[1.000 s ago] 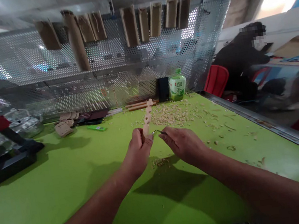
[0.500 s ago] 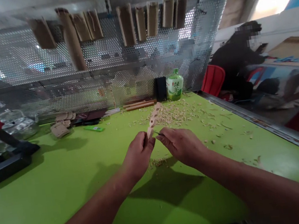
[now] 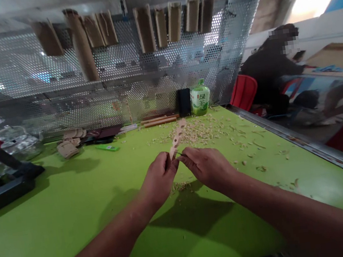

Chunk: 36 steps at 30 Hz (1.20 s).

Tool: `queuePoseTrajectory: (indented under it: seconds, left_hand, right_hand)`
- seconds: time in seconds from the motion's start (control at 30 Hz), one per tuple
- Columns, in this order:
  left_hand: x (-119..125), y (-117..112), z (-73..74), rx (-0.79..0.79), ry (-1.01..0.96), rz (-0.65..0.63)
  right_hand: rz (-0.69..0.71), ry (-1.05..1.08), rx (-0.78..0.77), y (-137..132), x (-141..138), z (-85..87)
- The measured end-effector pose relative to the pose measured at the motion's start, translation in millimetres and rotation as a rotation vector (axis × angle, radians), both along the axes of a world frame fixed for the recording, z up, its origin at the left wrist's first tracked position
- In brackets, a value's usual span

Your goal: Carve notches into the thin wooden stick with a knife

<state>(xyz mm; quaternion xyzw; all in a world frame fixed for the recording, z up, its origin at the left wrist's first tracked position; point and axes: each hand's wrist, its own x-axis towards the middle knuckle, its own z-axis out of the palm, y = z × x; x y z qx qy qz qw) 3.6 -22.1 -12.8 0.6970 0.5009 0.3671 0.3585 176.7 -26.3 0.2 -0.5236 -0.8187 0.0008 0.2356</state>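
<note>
My left hand is closed around the lower end of a pale wooden strip with dark holes or notches along it. The strip tilts up and away from me above the table. In my closed right hand is a thin dark tool, probably a carving knife, though its handle is hidden by the fingers. Its tip meets the strip's right side, close to my left thumb. Small wood chips lie on the green table beneath my hands.
Many shavings spread behind the strip. Farther back stand a green-labelled jug and a black box, with wooden sticks beside them. A green cutter lies left. A black-and-red device stands far left. A person sits at right.
The thin tool's tip has shifted slightly against the strip, and my right hand has moved a little. Both hands keep their grip.
</note>
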Motion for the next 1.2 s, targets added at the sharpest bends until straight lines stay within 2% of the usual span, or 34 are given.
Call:
queuePoseTrajectory:
  seconds: [0.67, 0.93, 1.2]
  left_hand:
    - [-0.8, 0.4, -0.3, 0.043, 0.027, -0.010]
    - [0.0, -1.1, 1.9, 0.016, 0.031, -0.013]
    - [1.0, -0.5, 1.6, 0.035, 0.037, 0.109]
  right_hand:
    - [-0.014, -0.044, -0.011, 0.7, 0.8, 1.5]
    - [-0.025, -0.076, 0.015, -1.4, 0.0, 1.5]
    - [-0.094, -0.189, 0.022, 0.9, -6.3, 1.3]
